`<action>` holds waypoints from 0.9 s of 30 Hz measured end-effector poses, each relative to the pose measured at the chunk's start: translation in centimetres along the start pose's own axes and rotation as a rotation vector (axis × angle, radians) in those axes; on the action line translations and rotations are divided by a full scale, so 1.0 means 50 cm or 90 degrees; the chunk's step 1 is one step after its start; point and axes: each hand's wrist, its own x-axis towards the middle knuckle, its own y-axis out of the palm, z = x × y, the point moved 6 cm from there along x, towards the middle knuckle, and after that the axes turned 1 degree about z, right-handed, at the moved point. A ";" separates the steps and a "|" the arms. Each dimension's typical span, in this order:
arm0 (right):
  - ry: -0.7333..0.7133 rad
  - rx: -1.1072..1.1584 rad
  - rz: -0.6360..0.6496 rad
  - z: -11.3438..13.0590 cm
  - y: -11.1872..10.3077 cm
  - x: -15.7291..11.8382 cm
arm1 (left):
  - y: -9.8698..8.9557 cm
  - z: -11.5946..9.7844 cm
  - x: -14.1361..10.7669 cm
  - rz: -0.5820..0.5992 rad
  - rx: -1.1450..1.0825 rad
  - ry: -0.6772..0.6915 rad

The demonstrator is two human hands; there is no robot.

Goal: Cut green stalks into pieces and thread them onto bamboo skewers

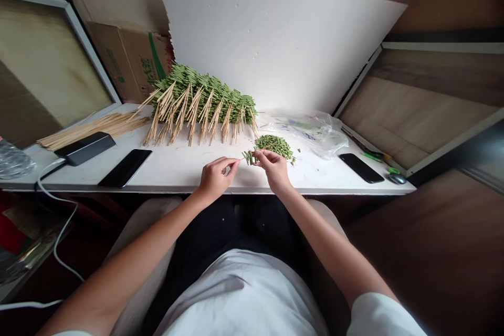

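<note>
Between my two hands, just above the table's front part, is a skewer with several short green bean pieces [249,157] threaded on it. My left hand [217,176] pinches the bare end of the thin stick. My right hand [274,168] has thumb and fingers closed at the other end, on a bean piece. Right behind my right hand lies a loose heap of cut green beans [275,143]. Farther back, a large stack of filled bean skewers [205,97] has its bare stick ends pointing toward me.
Bare bamboo sticks [98,127] lie at the left on the white table [177,168]. A black phone [126,168] and a dark box-shaped device [86,148] are nearby. At right are a clear plastic bag [325,134], another phone [361,168] and small tools [374,155]. A white board [275,37] stands behind.
</note>
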 end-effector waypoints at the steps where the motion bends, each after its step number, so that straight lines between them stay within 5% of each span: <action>1: 0.002 0.004 0.004 -0.001 0.007 -0.003 | -0.002 -0.004 0.002 -0.005 0.000 0.000; 9: 0.022 -0.064 0.106 0.024 -0.036 0.034 | -0.009 0.006 0.009 -0.014 -0.004 -0.020; 14: -0.032 -0.494 0.137 0.049 -0.136 0.078 | -0.008 0.029 0.008 -0.010 -0.005 -0.039; 17: 0.015 -0.703 0.167 0.033 -0.169 0.085 | -0.003 0.032 0.004 -0.001 0.009 -0.037; 20: 0.081 -0.782 0.221 0.008 -0.170 0.081 | 0.003 0.031 -0.001 0.006 0.016 -0.035; 27: 0.071 -0.816 0.221 0.002 -0.157 0.076 | 0.010 0.039 -0.007 0.021 0.015 -0.040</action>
